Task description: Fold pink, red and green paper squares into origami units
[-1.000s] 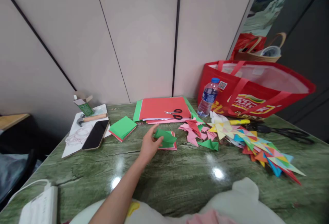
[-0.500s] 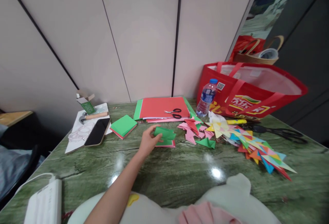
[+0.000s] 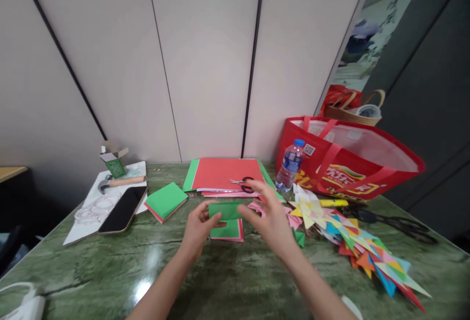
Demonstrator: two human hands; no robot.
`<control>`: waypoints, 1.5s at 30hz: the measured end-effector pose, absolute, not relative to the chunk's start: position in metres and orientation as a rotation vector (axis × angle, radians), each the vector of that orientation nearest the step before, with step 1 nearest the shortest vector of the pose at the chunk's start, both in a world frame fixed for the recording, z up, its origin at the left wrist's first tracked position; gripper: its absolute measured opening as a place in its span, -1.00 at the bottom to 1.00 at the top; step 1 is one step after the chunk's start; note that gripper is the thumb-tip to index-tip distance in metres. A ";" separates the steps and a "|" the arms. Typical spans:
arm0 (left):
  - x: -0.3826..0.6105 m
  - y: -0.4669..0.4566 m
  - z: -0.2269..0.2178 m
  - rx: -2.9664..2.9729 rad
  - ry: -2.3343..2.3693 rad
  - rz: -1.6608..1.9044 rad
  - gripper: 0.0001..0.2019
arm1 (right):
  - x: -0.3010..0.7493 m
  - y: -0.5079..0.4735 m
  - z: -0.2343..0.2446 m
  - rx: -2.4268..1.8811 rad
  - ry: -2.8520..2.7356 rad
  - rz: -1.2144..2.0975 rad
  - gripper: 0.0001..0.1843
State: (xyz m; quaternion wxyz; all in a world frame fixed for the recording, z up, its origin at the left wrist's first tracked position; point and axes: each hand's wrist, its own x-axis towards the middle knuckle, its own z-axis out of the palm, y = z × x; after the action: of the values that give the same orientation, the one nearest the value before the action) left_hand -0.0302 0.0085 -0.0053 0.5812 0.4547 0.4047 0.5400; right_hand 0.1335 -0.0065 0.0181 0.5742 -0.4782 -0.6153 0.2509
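My left hand point(image 3: 197, 229) pinches the left edge of a green paper sheet point(image 3: 228, 209), which has a crease along its top. On the right, my right hand point(image 3: 270, 222) is open, its fingers spread and its thumb close to the sheet's right edge; whether the thumb touches it I cannot tell. Just below the held sheet lies a small stack of green and pink paper point(image 3: 225, 233). Behind my right hand are pink folded paper pieces point(image 3: 258, 207), partly covered, and a green folded piece point(image 3: 299, 237).
Large red sheets point(image 3: 220, 173) with scissors point(image 3: 244, 185) lie at the back. Left are a square paper stack point(image 3: 166, 200), a phone point(image 3: 123, 210) and a hammer point(image 3: 125, 181). Right are a water bottle point(image 3: 291, 167), a red bag point(image 3: 338, 163) and colourful folded paper point(image 3: 362, 244).
My right hand has come in from the right, up to the green sheet. My left hand still holds the sheet, now more level. The camera view has tilted up slightly.
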 end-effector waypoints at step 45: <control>-0.028 0.010 -0.004 1.024 1.039 1.166 -0.71 | 0.123 0.011 -0.033 -1.004 -1.179 1.223 -0.64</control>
State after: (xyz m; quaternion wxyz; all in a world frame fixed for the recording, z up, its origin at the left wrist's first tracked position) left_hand -0.0277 0.0101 -0.0036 0.5948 0.4409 0.4472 0.5019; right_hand 0.1229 0.0111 -0.0329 0.5517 -0.4244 -0.4983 0.5169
